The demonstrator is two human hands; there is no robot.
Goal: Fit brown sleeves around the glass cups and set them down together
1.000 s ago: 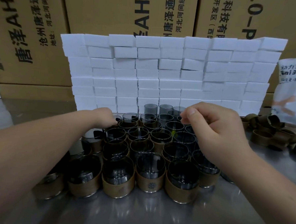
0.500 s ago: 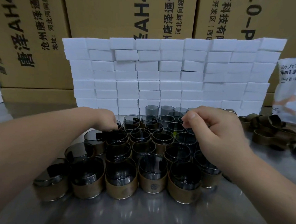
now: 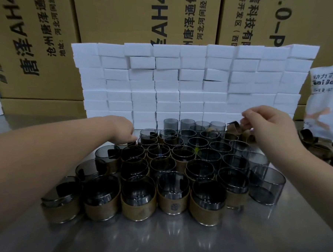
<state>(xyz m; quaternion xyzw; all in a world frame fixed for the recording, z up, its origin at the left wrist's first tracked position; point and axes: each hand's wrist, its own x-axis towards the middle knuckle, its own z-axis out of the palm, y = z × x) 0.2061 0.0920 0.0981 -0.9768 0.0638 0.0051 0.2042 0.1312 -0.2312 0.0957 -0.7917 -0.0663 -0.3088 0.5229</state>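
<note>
Likely steel table [image 3: 174, 245] bears cups [image 3: 173, 195], boxes [image 3: 191, 84]

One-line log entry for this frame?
left hand: low at rear-left of cups, grip hidden | right hand: pinches brown sleeve, rear right | cups: grouped on table, right-side ones bare

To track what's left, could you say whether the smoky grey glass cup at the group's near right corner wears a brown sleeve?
No sleeve: the smoky grey glass cup is bare see-through glass down to its base.
</note>
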